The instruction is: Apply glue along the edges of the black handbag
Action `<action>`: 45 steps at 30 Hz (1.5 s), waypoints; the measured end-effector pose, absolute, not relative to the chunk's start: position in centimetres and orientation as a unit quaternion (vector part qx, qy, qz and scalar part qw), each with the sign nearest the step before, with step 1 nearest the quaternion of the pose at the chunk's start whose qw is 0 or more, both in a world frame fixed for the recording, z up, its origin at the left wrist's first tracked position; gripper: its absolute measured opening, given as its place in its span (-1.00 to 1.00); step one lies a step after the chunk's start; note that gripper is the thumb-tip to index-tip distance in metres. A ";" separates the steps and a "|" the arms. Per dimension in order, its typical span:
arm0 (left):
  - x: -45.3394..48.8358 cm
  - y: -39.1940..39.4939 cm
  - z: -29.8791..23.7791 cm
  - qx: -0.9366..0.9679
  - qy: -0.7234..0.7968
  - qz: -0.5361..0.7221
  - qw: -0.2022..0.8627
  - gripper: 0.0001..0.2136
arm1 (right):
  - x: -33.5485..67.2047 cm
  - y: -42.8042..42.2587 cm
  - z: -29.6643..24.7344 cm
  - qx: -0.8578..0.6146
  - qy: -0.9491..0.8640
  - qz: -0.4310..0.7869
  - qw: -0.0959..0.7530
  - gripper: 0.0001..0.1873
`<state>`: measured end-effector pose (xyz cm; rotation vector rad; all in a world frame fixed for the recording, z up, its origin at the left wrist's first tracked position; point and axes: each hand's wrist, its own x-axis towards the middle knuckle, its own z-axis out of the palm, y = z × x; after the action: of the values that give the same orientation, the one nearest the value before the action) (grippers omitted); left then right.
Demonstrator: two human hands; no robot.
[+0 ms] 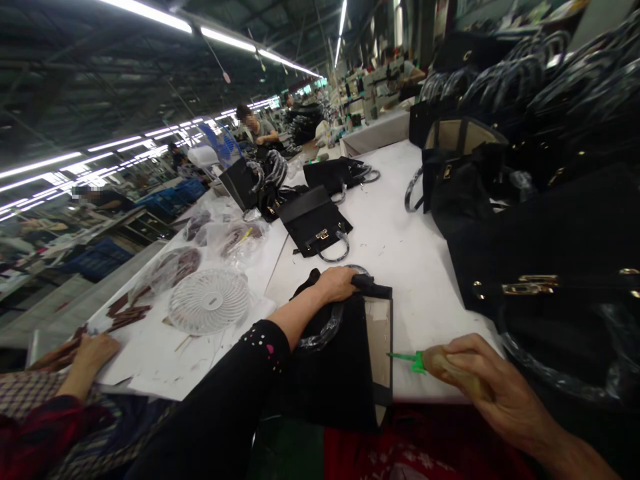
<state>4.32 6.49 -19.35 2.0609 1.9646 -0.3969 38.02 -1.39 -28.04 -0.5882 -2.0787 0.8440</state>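
A black handbag lies on its side at the table's near edge, its beige-lined opening facing right. My left hand is closed on the bag's far edge near a plastic-wrapped handle; its fingertips are partly hidden. To the right of the opening, my right hand is wrapped around a tool with a thin green tip. The tip points left, close to the bag's rim, and I cannot tell whether it touches. Most of the tool's body is covered by my fingers.
Black handbags are piled high at the right. Another handbag lies farther up the white table. On the left are a white round fan, plastic-wrapped brown pieces and a co-worker's hand beside brown strips.
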 end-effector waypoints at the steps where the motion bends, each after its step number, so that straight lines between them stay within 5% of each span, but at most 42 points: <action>1: 4.3 6.5 -19.4 0.711 0.677 -0.136 0.133 -0.75 | 38.1 -1.3 -28.1 -0.242 -0.822 0.309 0.413 -0.77; 16: 4.3 6.4 -19.3 0.714 0.675 -0.131 0.128 -0.76 | 37.1 0.5 -28.2 -0.260 -0.833 0.207 0.443 -0.74; 25: 4.5 6.4 -19.1 0.716 0.673 -0.130 0.133 -0.71 | 37.3 0.7 -27.7 -0.295 -0.796 0.252 0.465 -0.82; 34: 4.6 6.4 -19.1 0.719 0.671 -0.121 0.135 -0.73 | 38.3 -3.4 -26.9 -0.252 -0.789 0.459 0.323 -0.89; 45: 4.5 6.3 -19.5 0.723 0.671 -0.112 0.124 -0.75 | 38.2 -3.3 -26.0 -0.251 -0.781 0.462 0.337 -0.90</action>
<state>4.48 6.31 -19.45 2.1077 1.9551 -0.3261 38.16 -3.31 -26.04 -0.6551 -2.0356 1.2052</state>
